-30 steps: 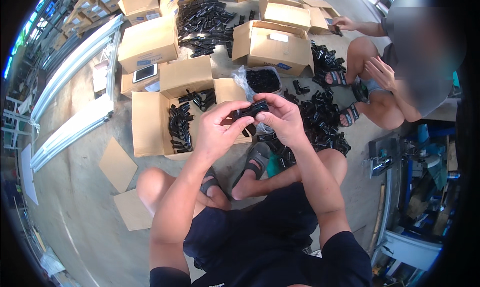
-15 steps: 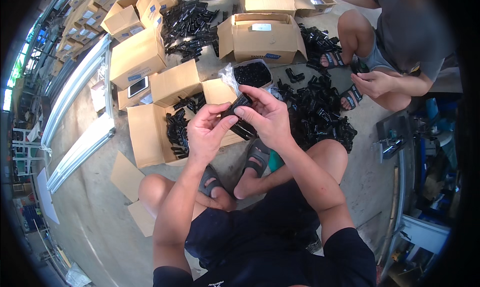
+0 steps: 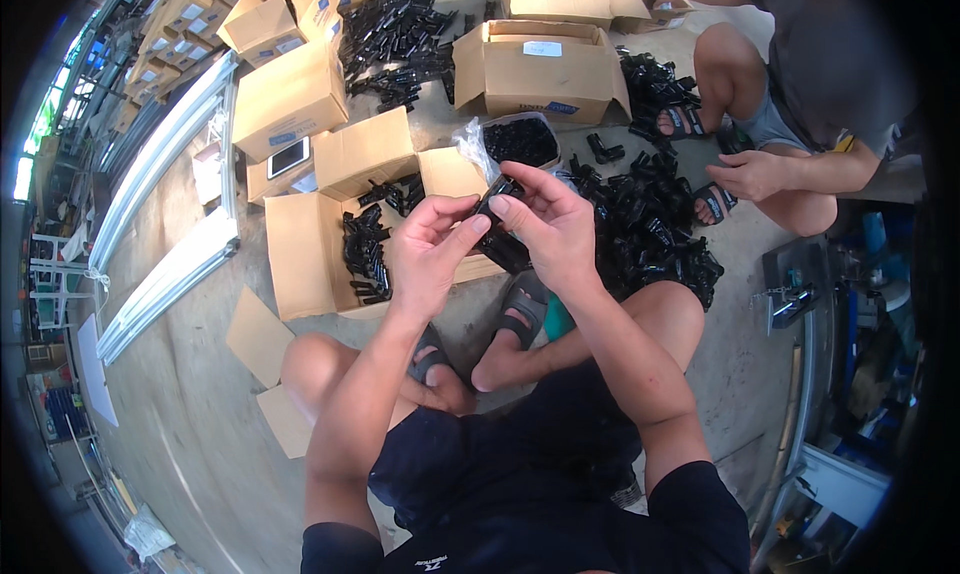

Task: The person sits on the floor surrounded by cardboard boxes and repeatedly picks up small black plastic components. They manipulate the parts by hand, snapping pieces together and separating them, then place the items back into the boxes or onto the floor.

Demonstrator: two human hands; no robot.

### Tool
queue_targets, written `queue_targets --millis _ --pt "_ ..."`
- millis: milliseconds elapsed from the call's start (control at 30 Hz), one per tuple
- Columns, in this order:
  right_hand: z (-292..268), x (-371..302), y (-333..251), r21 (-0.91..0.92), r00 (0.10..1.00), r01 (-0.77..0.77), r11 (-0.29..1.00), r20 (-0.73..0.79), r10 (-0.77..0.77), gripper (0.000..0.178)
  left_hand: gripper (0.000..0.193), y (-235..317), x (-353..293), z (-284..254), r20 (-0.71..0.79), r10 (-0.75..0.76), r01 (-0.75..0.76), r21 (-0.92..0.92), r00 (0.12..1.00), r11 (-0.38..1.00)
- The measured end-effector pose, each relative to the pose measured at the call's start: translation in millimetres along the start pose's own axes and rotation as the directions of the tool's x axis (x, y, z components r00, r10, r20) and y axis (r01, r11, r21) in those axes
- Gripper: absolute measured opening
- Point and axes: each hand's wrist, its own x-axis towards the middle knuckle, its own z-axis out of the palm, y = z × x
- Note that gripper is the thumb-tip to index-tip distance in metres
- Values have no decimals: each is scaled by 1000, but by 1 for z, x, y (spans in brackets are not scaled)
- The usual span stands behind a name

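Observation:
My left hand [image 3: 428, 259] and my right hand [image 3: 560, 239] meet in front of me, both closed on one glossy black elbow-shaped fitting [image 3: 497, 196]. Thumbs and fingertips pinch it from either side and cover part of its shape. Behind my hands, an open cardboard box [image 3: 300, 264] holds several similar black fittings [image 3: 366, 249]. To the right, a large heap of black fittings [image 3: 650, 214] lies on the floor. One L-shaped fitting [image 3: 605, 150] rests apart by its upper edge. A tub of small black pieces [image 3: 520, 142] stands just beyond my hands, with clear plastic film [image 3: 473, 146] beside it.
A co-worker [image 3: 760, 169] sits at the right by the heap. More cardboard boxes [image 3: 535, 69] and another pile of fittings [image 3: 395, 39] lie farther off. White metal rails [image 3: 165, 299] lie at the left, and a tablet-like device [image 3: 289, 158] rests on a box.
The view has shifted a little, so the surroundings sit slightly farther right. Both my hands keep hold of the fitting, with only a small shift of the fingers.

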Motion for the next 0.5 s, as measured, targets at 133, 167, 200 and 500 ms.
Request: queue_targets --millis 133,167,200,500 --pt "1 -3 2 -22 1000 -9 1000 -3 9 43 23 4 0 1 -3 -27 27 -21 1000 999" --pt "3 1 2 -58 1000 -13 998 1 13 42 23 4 4 -2 -14 -8 8 -11 1000 1000" --pt "4 2 -1 -58 999 -13 998 46 16 43 23 3 1 -3 -30 0 0 -9 1000 1000" --pt "-109 111 100 -716 975 -210 666 -200 93 32 18 13 15 -22 -229 -46 -1 -201 972 980"
